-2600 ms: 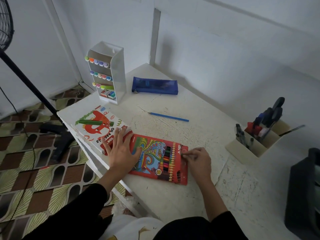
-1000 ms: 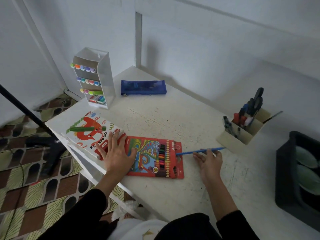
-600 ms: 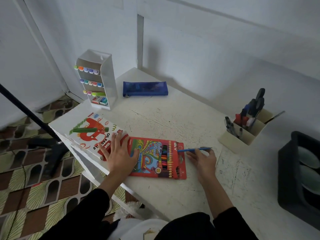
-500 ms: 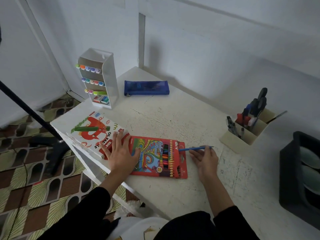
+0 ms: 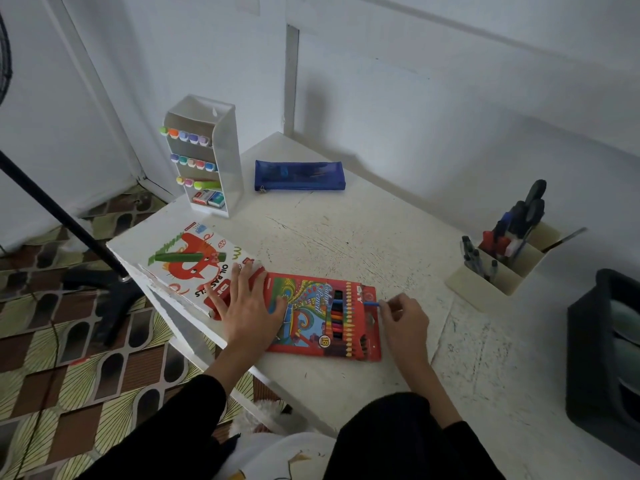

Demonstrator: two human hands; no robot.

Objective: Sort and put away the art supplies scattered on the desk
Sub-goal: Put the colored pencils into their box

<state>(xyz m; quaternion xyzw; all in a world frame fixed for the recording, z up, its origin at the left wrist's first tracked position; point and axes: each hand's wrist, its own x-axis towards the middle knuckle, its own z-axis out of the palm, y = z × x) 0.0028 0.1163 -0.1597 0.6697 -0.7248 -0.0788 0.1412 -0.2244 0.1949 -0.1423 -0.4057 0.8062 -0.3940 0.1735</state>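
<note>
At lower centre of the frame, the red pencil box (image 5: 311, 327) is pressed onto the worktop (image 5: 346, 230) by the left hand (image 5: 247, 306), fingers spread flat. A blue pencil (image 5: 367, 302) is pinched at the box's right end by the right hand (image 5: 403, 317).

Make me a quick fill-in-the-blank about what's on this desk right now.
The left hand lies flat on the ____ pencil box.
The right hand pinches a ____ pencil over that box.
A ____ stick lies on the oil pastels box.
Missing: red; blue; green.
</note>
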